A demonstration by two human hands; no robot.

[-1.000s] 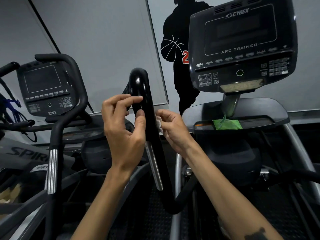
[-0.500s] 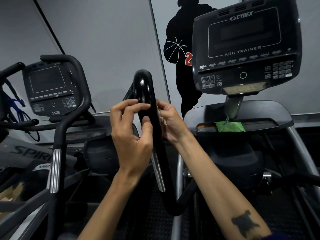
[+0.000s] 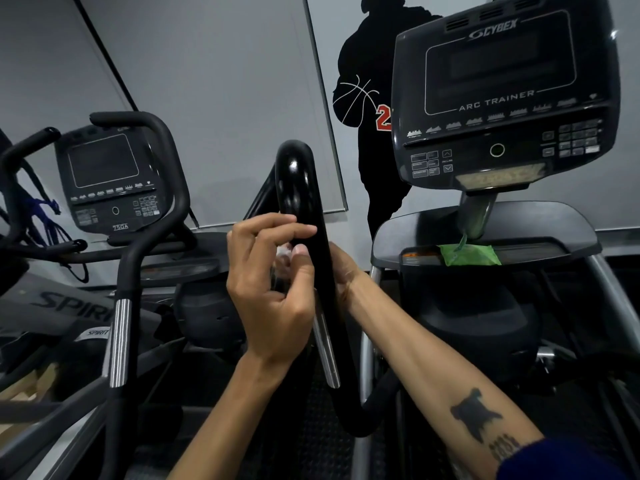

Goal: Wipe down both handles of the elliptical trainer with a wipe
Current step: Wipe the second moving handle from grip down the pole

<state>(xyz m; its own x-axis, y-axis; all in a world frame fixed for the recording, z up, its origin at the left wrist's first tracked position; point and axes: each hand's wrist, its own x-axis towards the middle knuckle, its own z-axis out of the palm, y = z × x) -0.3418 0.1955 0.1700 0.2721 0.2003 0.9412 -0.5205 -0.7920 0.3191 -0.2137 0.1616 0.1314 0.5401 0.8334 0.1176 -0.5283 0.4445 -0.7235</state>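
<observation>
1. Where the two forearms rise from the bottom edge, the right one bears a dark tattoo [image 3: 476, 414] near a blue sleeve [image 3: 568, 460].
2. Left hand [image 3: 273, 289]: fingers curled toward the handle, thumb tip pressed on its near face, index fingertip touching just above. A scrap of white wipe [image 3: 284, 252] shows between thumb and fingers; whether this hand pinches it, cannot tell.
3. Handle [image 3: 304, 216]: glossy black tube, upright, curved over at the top, with a chrome strip [image 3: 327, 351] lower down. It stands between both hands.
4. Right hand [image 3: 341, 271]: mostly hidden behind the handle, touching its right side; grip cannot be judged.
5. Farther right, a green wipe packet [image 3: 471, 255] lies on the tray [image 3: 519, 230] below the Cybex console [image 3: 502, 95].
6. Far left, a second machine's console [image 3: 107, 178].
</observation>
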